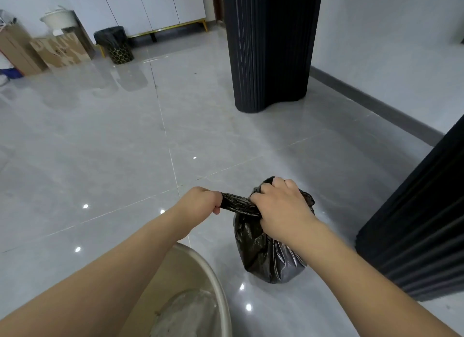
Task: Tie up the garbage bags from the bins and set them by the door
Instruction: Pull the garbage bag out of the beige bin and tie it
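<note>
A small black garbage bag [266, 256] stands on the grey tiled floor in front of me. My right hand [281, 211] is closed around its gathered neck from above. My left hand [200, 202] grips one twisted end of the bag and holds it stretched out to the left. A beige bin [211, 266] sits right below my left forearm, its inside lined with clear plastic. A second bin [116, 45] with a black liner stands far off at the back left by the white cabinet.
A black ribbed column [270, 48] rises ahead of me and another black ribbed panel [421, 223] stands at my right. Cardboard boxes [60, 50] with a white bowl on top sit at the back left. Glossy floor lies between.
</note>
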A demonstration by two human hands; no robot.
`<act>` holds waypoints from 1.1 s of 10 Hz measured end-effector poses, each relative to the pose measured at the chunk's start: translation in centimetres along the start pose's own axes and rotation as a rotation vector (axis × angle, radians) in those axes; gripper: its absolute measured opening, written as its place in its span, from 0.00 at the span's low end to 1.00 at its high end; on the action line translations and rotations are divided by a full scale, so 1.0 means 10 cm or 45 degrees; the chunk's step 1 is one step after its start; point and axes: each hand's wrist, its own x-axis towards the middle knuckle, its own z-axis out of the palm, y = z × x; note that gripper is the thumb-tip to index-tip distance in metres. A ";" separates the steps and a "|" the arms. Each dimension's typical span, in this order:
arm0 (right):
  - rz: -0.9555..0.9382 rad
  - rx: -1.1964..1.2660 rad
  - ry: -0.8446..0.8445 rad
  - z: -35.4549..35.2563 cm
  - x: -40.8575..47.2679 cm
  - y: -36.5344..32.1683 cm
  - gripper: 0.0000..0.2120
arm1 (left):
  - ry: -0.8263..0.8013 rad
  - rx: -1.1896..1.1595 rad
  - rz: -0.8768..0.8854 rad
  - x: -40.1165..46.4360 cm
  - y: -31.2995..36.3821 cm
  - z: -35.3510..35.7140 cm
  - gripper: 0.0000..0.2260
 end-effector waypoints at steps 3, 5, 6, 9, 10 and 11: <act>-0.121 0.076 0.439 0.17 -0.13 0.11 0.11 | -0.011 -0.527 0.132 0.22 0.02 0.21 0.07; -0.016 0.113 0.654 0.21 -0.21 0.21 0.16 | -0.001 -0.355 0.027 0.28 0.10 0.36 0.11; -0.008 0.182 0.740 0.24 -0.24 0.24 0.20 | 0.031 -0.233 -0.007 0.24 0.16 0.38 0.13; -0.318 0.339 0.899 0.27 -0.24 0.30 0.10 | -0.040 -0.614 0.197 0.14 0.27 0.39 0.08; -0.369 0.323 0.904 0.30 -0.26 0.32 0.13 | -0.031 -0.502 0.236 0.17 0.30 0.44 0.11; -0.378 0.284 0.878 0.32 -0.29 0.37 0.17 | -0.056 -0.371 0.203 0.21 0.33 0.46 0.10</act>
